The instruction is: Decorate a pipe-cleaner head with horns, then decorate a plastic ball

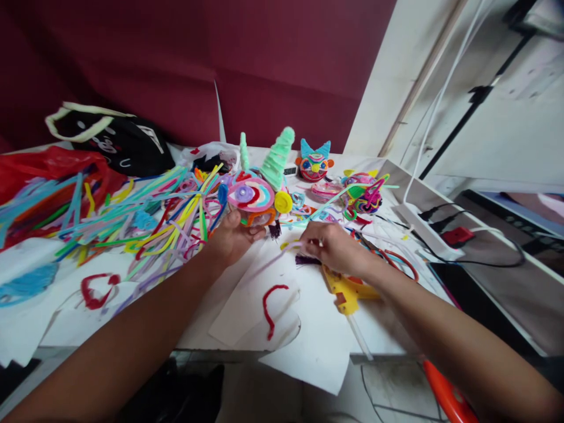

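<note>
My left hand (pixel 235 239) holds up a colourful pipe-cleaner head (pixel 251 197) from below. The head has mint-green cone horns, a pink-and-rainbow eye patch and a yellow disc. A dark purple tuft (pixel 275 230) hangs under it. My right hand (pixel 328 242) is closed in a pinch, and a blurred lavender pipe cleaner (pixel 286 249) runs out from its fingertips to the left. Below those fingers lies a dark purple fringe (pixel 308 259). A yellow glue gun (pixel 348 291) rests under my right wrist. On white paper (pixel 235 311) sits a curved red pipe-cleaner piece (pixel 269 311).
Loose pipe cleaners (pixel 163 217) pile up at left beside a red bag (pixel 57 161) and a black bag (pixel 127 144). A finished-looking head (pixel 314 161) stands at the back. Orange-handled scissors (pixel 399 264), a power strip (pixel 429 229) and a dark tablet-like slab (pixel 476 299) lie right.
</note>
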`<control>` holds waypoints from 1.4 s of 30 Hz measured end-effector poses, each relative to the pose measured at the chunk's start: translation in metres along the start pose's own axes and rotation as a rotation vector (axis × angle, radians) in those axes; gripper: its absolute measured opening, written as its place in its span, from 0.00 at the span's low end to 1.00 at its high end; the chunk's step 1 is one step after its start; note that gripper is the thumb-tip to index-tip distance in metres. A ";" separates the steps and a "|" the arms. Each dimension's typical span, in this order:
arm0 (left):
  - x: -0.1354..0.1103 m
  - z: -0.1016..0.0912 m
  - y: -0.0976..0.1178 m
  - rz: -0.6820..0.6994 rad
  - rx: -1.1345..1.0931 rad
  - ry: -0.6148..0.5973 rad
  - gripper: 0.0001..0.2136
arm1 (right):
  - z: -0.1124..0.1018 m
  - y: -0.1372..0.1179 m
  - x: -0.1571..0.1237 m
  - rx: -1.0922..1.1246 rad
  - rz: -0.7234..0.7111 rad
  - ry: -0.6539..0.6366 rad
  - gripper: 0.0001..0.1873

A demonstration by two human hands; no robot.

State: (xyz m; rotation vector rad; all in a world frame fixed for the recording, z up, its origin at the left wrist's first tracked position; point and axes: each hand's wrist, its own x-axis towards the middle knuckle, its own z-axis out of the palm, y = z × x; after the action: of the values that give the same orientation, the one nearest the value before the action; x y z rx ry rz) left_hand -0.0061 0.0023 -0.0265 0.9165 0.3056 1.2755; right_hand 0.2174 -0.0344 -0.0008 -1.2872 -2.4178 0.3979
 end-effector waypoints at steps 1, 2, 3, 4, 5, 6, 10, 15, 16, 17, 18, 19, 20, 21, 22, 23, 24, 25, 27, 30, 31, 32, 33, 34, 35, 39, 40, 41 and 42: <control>0.000 -0.001 0.000 0.001 0.003 0.003 0.19 | -0.006 0.002 0.000 0.051 0.012 0.048 0.07; 0.001 -0.002 0.000 0.000 0.005 0.003 0.18 | -0.012 0.004 -0.001 0.100 0.026 0.089 0.09; 0.001 -0.002 0.000 -0.003 0.007 -0.001 0.18 | -0.018 0.007 -0.003 0.144 0.039 0.123 0.11; 0.001 -0.003 0.000 -0.003 0.008 -0.006 0.17 | -0.024 0.011 -0.005 0.182 0.052 0.150 0.14; 0.001 -0.003 0.001 -0.004 0.008 -0.008 0.18 | -0.030 0.016 -0.008 0.216 0.064 0.171 0.16; 0.001 -0.003 0.001 -0.004 0.007 -0.012 0.18 | -0.035 0.022 -0.011 0.235 0.082 0.198 0.16; 0.000 -0.002 0.002 -0.024 -0.008 -0.056 0.19 | -0.048 0.050 -0.016 0.148 0.201 0.339 0.12; 0.000 -0.002 0.003 -0.001 0.016 -0.070 0.19 | -0.047 0.065 -0.023 -0.028 0.219 0.325 0.08; 0.001 -0.003 0.003 0.005 0.024 -0.070 0.19 | -0.045 0.062 -0.029 -0.036 0.206 0.297 0.08; 0.001 -0.003 0.003 0.010 0.026 -0.076 0.19 | -0.043 0.058 -0.036 -0.033 0.190 0.257 0.08; 0.002 -0.003 0.002 0.008 0.022 -0.084 0.19 | -0.040 0.054 -0.045 -0.020 0.172 0.208 0.08; 0.002 -0.003 0.002 0.002 0.015 -0.091 0.19 | -0.037 0.049 -0.053 -0.005 0.153 0.163 0.08; 0.002 -0.003 0.002 -0.005 0.006 -0.096 0.19 | -0.034 0.044 -0.062 0.008 0.131 0.116 0.09; 0.002 -0.003 0.001 -0.014 -0.003 -0.096 0.19 | -0.030 0.040 -0.070 0.009 0.111 0.077 0.09; 0.002 -0.003 0.000 -0.017 -0.009 -0.095 0.19 | -0.026 0.037 -0.077 0.003 0.098 0.046 0.09; 0.002 -0.002 0.000 -0.017 -0.010 -0.090 0.19 | -0.023 0.034 -0.082 -0.006 0.089 0.021 0.10; 0.002 -0.002 0.000 -0.016 -0.007 -0.083 0.19 | -0.020 0.033 -0.086 -0.019 0.082 0.003 0.10; 0.001 -0.002 -0.001 -0.010 -0.004 -0.073 0.19 | -0.016 0.033 -0.088 -0.032 0.077 -0.008 0.11; 0.001 -0.002 -0.001 0.000 0.002 -0.051 0.19 | -0.011 0.034 -0.089 -0.062 0.072 -0.017 0.12; 0.001 -0.004 -0.001 -0.008 0.009 -0.029 0.19 | -0.006 0.035 -0.087 -0.103 0.070 -0.014 0.11; 0.001 -0.005 -0.001 -0.016 0.016 -0.025 0.20 | -0.005 0.035 -0.085 -0.109 0.063 -0.011 0.09; 0.002 -0.006 -0.001 -0.025 0.024 -0.024 0.20 | -0.005 0.034 -0.084 -0.114 0.050 -0.007 0.08; 0.002 -0.006 -0.001 -0.034 0.028 -0.027 0.21 | -0.005 0.032 -0.083 -0.122 0.034 -0.006 0.08; 0.002 -0.006 -0.001 -0.040 0.029 -0.037 0.21 | -0.006 0.031 -0.081 -0.147 0.023 -0.017 0.08; 0.002 -0.005 -0.001 -0.043 0.026 -0.053 0.20 | -0.007 0.029 -0.080 -0.186 0.018 -0.038 0.09; 0.002 -0.003 0.000 -0.040 0.013 -0.128 0.18 | -0.010 0.020 -0.073 -0.365 0.059 -0.167 0.12; 0.001 -0.003 0.000 -0.038 0.011 -0.133 0.18 | -0.011 0.018 -0.071 -0.388 0.070 -0.191 0.12; 0.001 -0.003 0.000 -0.037 0.007 -0.134 0.18 | -0.011 0.017 -0.069 -0.402 0.078 -0.208 0.12; 0.001 -0.003 0.000 -0.034 0.006 -0.131 0.18 | -0.011 0.016 -0.068 -0.415 0.085 -0.224 0.12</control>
State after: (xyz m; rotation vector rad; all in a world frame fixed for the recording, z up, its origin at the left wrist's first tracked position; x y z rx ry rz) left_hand -0.0076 0.0046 -0.0278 0.9910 0.2217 1.1778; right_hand 0.2688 -0.0813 -0.0110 -1.5944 -2.7406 0.0611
